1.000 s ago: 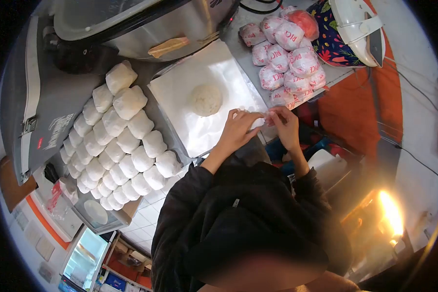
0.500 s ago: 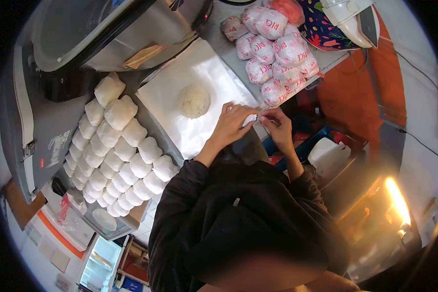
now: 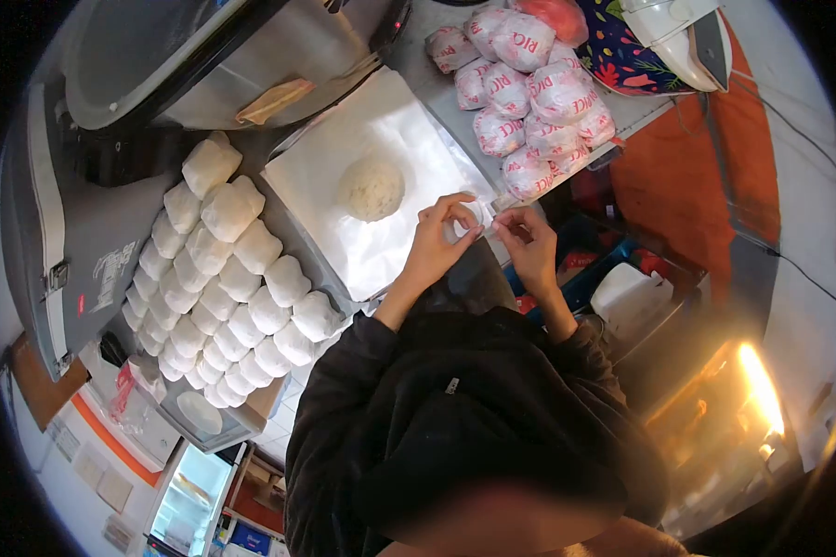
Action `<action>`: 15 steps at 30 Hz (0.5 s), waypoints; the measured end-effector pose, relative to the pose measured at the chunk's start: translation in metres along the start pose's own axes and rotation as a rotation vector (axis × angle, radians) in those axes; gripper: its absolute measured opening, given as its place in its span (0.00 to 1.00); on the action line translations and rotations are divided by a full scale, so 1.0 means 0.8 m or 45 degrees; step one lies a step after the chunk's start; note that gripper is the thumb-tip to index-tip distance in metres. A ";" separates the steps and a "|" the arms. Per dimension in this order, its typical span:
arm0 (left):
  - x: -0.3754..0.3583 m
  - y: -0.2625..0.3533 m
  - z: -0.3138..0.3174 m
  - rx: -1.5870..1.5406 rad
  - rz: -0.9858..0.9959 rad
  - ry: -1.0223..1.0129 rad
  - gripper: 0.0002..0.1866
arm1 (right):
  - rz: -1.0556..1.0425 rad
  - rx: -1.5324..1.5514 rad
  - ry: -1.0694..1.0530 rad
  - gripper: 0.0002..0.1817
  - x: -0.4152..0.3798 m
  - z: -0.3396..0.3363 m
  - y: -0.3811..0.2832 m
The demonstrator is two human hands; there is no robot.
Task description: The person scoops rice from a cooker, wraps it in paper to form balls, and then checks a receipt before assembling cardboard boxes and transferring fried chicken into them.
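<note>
A ball of rice rests on a stack of white paper sheets. At the right corner of the stack, my left hand pinches something small and pale, its thumb and forefinger forming a ring. Close beside it on the right, my right hand has its fingertips pressed together near the same pale item, too small to name. Both hands are off the rice, near the counter's front edge.
White wrapped bundles are piled at the left. Red-printed rice packs sit at the upper right. A large metal cooker stands behind the paper. A bright glowing light is at the lower right.
My left hand's thumb and forefinger have rounded into a wider ring. The white piece between my hands looks less bunched. The view has shifted slightly.
</note>
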State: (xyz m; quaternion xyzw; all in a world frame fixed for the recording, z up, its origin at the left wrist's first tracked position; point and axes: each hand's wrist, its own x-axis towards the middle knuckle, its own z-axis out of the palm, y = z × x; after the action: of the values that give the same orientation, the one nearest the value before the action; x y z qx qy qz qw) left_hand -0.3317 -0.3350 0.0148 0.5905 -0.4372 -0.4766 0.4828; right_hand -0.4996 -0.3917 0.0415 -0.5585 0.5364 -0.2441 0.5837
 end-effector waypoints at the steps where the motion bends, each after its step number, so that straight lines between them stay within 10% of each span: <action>1: -0.005 0.000 -0.001 0.001 -0.004 0.004 0.25 | -0.024 -0.045 -0.039 0.09 -0.001 0.001 -0.010; 6: -0.032 -0.005 -0.017 -0.731 -0.249 0.148 0.29 | 0.059 0.139 -0.272 0.11 0.000 0.024 -0.020; 15: -0.050 -0.009 -0.035 -0.822 -0.265 0.204 0.28 | 0.078 0.321 -0.460 0.10 0.004 0.050 -0.011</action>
State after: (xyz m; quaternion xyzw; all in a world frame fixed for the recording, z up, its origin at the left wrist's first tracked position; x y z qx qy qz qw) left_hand -0.3102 -0.2909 0.0157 0.4842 -0.1620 -0.5890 0.6264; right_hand -0.4598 -0.3808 0.0405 -0.4992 0.4053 -0.1872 0.7426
